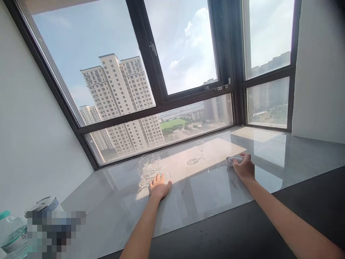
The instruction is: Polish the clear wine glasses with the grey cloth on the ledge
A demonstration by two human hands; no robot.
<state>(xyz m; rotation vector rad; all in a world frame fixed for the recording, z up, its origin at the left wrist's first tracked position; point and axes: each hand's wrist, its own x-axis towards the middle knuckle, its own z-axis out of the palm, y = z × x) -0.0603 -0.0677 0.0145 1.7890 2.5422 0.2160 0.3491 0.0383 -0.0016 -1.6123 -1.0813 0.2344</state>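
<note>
My left hand [159, 187] lies flat on the pale marble sill [210, 194], fingers stretched out, just in front of a cluster of clear wine glasses [148, 166]. My right hand [244, 167] is farther right, fingers curled over a small grey cloth [233, 159] pressed on the sill. A single wine glass [200, 148] stands upright left of that hand, with another clear glass piece [192, 162] lying on the sill beside it.
A large black-framed window [161, 97] rises behind the sill, with white walls on both sides. A dark lower surface [242, 233] runs along the sill's front edge. A plastic bottle [12, 230] and a lidded container [43, 205] sit at bottom left.
</note>
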